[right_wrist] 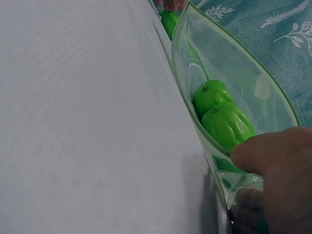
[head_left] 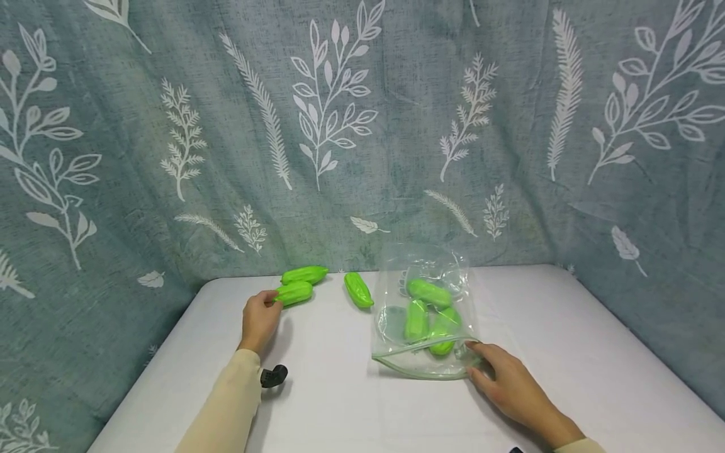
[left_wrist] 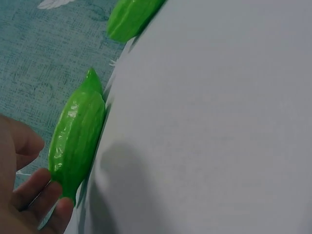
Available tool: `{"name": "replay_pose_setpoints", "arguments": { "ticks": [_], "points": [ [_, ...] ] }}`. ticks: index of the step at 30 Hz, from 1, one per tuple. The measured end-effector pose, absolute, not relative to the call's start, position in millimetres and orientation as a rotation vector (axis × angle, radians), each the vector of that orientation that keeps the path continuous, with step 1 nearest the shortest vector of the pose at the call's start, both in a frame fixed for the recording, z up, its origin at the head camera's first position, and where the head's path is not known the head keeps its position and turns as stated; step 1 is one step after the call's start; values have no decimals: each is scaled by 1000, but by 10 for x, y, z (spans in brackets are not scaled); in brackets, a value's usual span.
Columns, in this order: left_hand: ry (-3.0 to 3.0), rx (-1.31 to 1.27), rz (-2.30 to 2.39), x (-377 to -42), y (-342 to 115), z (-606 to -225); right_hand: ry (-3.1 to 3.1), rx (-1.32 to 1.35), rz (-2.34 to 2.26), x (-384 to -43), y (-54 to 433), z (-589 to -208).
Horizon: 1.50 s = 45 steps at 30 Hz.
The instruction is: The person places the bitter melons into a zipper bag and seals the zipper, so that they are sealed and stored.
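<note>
By the right hand (head_left: 506, 380), the near corner of the clear zip bag (head_left: 392, 322) is gripped between thumb and fingers, probably so that its mouth is held gaping. Inside, three bagged fruits (head_left: 417, 321), green and ridged, are laid close together, and by their bulk the upper film seems to be lifted. Farther, the end of the front loose fruit (head_left: 297, 292) is covered by the fingertips of the left hand (head_left: 262, 321), perhaps because this end is the nearest; whether it is pinched cannot be told. The lone fruit (head_left: 358, 290) is placed between it and the bag. Behind, the rear loose fruit (head_left: 306, 275) is laid near the curtain (head_left: 238, 157).
</note>
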<state>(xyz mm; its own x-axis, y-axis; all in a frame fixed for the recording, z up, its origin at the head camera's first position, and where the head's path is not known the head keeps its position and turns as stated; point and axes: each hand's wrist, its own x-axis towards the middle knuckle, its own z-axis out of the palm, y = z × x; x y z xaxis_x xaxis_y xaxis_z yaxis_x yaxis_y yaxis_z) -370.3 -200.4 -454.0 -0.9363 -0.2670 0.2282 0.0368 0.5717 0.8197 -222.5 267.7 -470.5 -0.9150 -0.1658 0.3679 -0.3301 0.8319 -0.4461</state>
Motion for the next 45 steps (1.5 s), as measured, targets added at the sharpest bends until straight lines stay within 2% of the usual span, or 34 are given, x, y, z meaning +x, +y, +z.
{"name": "replay_pose_setpoints", "arguments": {
  "ticks": [16, 24, 45],
  "points": [
    [-2520, 192, -1166, -3806, -2121, -4558, -2677, 400, 718, -2225, 2682, -4715],
    [-2712, 150, -925, -3885, -2127, -4558, -2658, 425, 722, -2251, 2676, -4712],
    [-2772, 158, -893, -3972, -2036, -4595, -2643, 435, 721, -2223, 2718, -4733]
  ]
}}
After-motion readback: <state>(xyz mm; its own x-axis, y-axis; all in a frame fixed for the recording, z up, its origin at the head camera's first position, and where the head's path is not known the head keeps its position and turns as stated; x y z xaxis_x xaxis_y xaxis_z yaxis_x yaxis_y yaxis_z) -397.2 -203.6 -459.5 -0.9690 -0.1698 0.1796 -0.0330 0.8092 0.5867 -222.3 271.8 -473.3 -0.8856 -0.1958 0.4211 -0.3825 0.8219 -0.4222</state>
